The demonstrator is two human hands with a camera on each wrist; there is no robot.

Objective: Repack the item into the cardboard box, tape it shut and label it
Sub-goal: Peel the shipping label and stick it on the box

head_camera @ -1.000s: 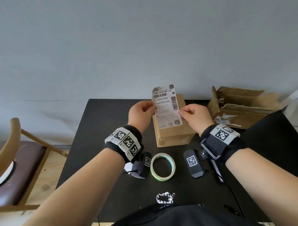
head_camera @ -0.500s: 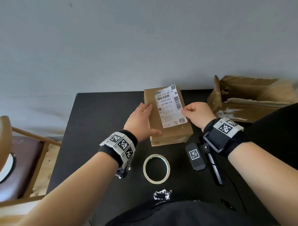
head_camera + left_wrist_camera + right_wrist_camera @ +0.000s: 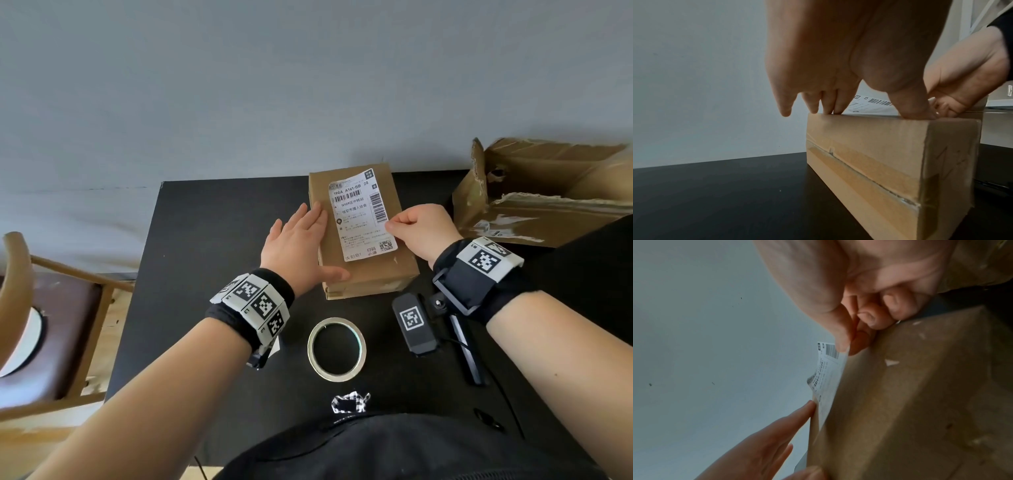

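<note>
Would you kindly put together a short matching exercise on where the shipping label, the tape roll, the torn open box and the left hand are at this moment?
Things:
1. shipping label
2. tape roll
3. torn open box
4. left hand

Places or states:
A. lying flat on the black table, nearer the person than the sealed box
B. fingers straight, resting on the sealed box's left edge
C. at the table's far right
D. on top of the sealed cardboard box, its right edge pinched by the right hand

Pairs: 1-D, 2-A, 3-C, 4-B
</note>
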